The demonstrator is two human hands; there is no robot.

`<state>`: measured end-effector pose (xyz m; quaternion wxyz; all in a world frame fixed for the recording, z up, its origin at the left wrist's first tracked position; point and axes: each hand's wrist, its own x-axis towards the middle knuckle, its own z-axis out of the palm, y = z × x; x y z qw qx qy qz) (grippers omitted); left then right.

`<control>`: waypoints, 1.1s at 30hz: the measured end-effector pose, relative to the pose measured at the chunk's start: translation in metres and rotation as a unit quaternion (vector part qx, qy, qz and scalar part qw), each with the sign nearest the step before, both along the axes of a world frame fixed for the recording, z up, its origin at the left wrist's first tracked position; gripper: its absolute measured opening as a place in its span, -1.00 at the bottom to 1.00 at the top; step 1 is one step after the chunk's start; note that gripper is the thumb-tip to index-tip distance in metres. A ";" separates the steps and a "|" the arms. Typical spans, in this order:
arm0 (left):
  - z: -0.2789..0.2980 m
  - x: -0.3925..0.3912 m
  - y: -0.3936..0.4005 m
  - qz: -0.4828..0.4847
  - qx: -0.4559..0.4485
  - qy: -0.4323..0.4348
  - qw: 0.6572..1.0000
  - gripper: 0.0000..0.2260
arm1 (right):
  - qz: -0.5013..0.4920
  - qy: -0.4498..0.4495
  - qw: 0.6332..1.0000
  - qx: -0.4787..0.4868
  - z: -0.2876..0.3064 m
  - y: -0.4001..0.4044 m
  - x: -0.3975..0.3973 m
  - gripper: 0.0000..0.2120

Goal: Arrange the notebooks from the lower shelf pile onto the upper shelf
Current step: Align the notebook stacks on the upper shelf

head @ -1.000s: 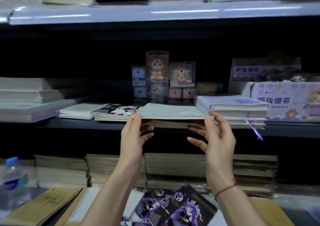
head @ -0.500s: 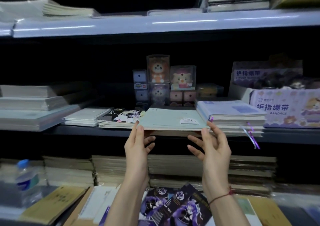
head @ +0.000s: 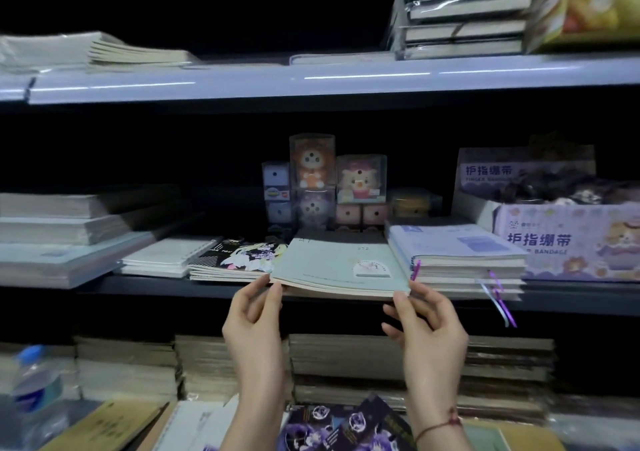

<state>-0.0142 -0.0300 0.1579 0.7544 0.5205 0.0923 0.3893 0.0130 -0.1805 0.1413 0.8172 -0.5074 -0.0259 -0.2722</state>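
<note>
Two hands, left hand (head: pixel 254 315) and right hand (head: pixel 424 315), pinch the near corners of a pale green notebook (head: pixel 337 267) at frame centre, apparently sliding it square onto the shelf (head: pixel 221 289) between the black notebook (head: pixel 239 258) and blue stack (head: pixel 457 253).

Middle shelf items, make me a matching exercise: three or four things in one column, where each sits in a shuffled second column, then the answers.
Things:
1. pale green notebook
2. black cartoon-cover notebook
3. purple bandage box
4. white spiral-bound notebook

Places:
A. far right of the shelf
B. held at both front corners
C. left of the black notebook
D. directly left of the green notebook

Pairs: 1-B, 2-D, 3-A, 4-C
</note>
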 end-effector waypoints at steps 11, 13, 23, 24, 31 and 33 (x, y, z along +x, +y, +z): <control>-0.005 -0.003 0.003 0.161 0.273 0.061 0.947 -0.75 | -0.078 0.022 0.995 -0.055 -0.003 0.002 0.000 -0.88; -0.006 -0.003 0.004 0.163 0.286 0.064 0.942 -0.74 | -0.086 0.024 0.994 -0.058 -0.004 0.004 0.000 -0.88; -0.015 0.000 0.006 0.142 0.316 0.105 0.932 -0.66 | -0.305 0.010 0.892 -0.333 -0.005 0.013 -0.012 -0.69; -0.015 -0.001 0.006 0.139 0.315 0.106 0.933 -0.66 | -0.311 0.009 0.883 -0.351 -0.005 0.014 -0.015 -0.67; -0.014 -0.002 0.008 0.115 0.301 0.092 0.942 -0.65 | -0.296 0.003 0.856 -0.424 -0.009 0.018 -0.018 -0.52; -0.013 -0.003 0.008 0.099 0.290 0.092 0.947 -0.64 | -0.287 0.025 0.849 -0.443 -0.010 0.018 -0.017 -0.50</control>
